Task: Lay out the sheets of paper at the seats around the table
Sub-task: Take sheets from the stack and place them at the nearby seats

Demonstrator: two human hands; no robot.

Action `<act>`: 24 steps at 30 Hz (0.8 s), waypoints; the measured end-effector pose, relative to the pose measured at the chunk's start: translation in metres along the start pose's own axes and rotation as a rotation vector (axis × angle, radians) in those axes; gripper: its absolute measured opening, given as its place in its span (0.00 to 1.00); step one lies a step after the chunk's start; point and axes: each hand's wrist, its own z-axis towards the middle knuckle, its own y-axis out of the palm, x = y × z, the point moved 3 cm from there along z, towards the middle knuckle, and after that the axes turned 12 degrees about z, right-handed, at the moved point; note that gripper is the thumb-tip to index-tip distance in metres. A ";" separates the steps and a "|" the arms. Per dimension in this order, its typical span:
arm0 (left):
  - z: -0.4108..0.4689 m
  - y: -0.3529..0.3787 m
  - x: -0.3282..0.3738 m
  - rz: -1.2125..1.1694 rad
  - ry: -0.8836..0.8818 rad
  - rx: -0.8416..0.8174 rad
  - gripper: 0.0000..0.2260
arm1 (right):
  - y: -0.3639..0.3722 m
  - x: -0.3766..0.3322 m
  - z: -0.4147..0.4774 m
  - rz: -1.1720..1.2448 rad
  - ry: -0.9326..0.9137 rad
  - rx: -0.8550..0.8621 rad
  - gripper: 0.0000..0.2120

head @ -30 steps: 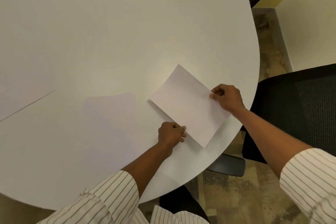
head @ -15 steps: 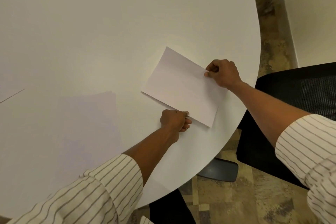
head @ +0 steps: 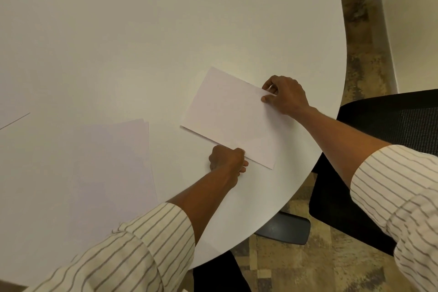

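At the bottom of the frame two striped sleeves reach up from the person toward the lower right part of the white surface point(head: 166, 31). The left hand point(head: 227, 161) is curled, its fingers pinching the near long edge of a single sheet of paper point(head: 227, 116) just right of centre. A loose stack of further sheets point(head: 113, 163) lies flat at lower left, well apart from it. Beyond, the right hand point(head: 286, 96) pinches the sheet's far right corner, thumb on top. The sheet sits askew near the rounded rim, beside a black mesh chair point(head: 388, 121) at the right edge, and looks to be being set at that seat. It is likely light, limp and slick on the smooth top, so opposite edges are the sensible hold, and a light touch should avoid creasing it.
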 end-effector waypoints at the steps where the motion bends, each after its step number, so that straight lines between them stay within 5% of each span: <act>1: 0.000 0.000 0.000 0.019 0.005 0.016 0.08 | 0.001 0.001 0.001 0.008 -0.006 0.008 0.13; 18: -0.013 -0.014 0.004 0.179 0.105 -0.008 0.14 | 0.002 0.004 0.002 0.005 -0.037 0.073 0.13; 24: -0.016 -0.039 -0.007 0.501 0.179 -0.023 0.18 | 0.027 -0.022 -0.047 -0.010 -0.172 0.336 0.06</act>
